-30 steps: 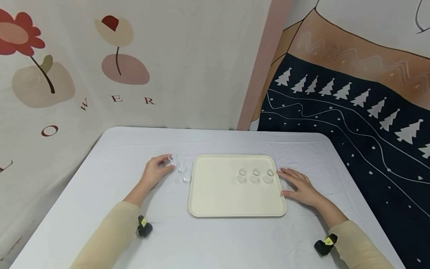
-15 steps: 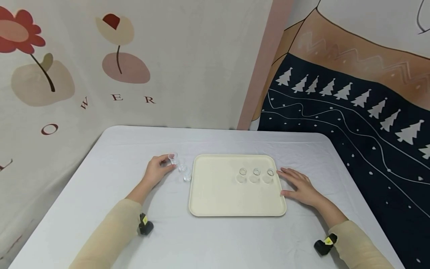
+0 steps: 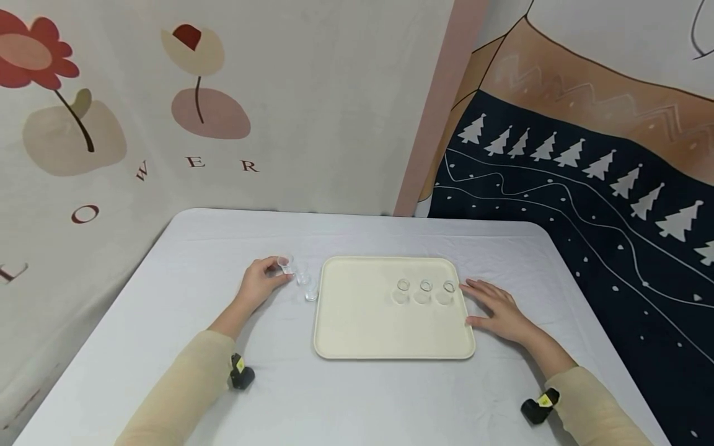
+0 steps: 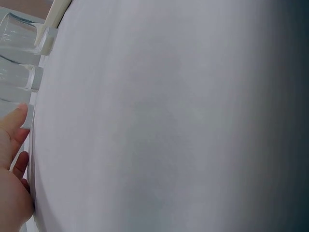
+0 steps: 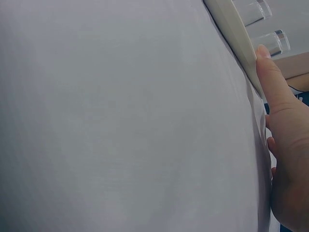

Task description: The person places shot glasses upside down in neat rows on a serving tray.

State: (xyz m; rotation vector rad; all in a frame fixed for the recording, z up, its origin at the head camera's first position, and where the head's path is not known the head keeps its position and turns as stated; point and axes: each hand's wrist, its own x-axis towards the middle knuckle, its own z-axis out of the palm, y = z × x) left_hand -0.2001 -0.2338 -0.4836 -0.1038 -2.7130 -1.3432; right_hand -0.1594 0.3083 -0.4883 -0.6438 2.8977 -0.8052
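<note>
At the left of the tray, three small clear shot glasses stand upright in a slanting row on the white cloth. My left hand (image 3: 261, 282) pinches the farthest shot glass (image 3: 286, 262) between thumb and fingers, low on its side. The middle shot glass (image 3: 303, 277) and the nearest shot glass (image 3: 310, 294) stand beside it; the left wrist view shows their thick bases (image 4: 47, 41). With fairly straight fingers, my right hand (image 3: 498, 310) touches the right edge of the cream tray (image 3: 357, 334). Its thumb (image 5: 271, 77) lies against the rim in the right wrist view.
Three more shot glasses stand upside down on the tray's right half: a left one (image 3: 400, 294), a middle one (image 3: 423, 294) and a right one (image 3: 445, 294). White cloth (image 3: 357, 402) covers the table. A printed curtain (image 3: 312, 124) hangs behind its far edge.
The left hand shifts very slightly with the farthest shot glass still in its pinch. My right hand, the tray and the glasses on it stay as they were.
</note>
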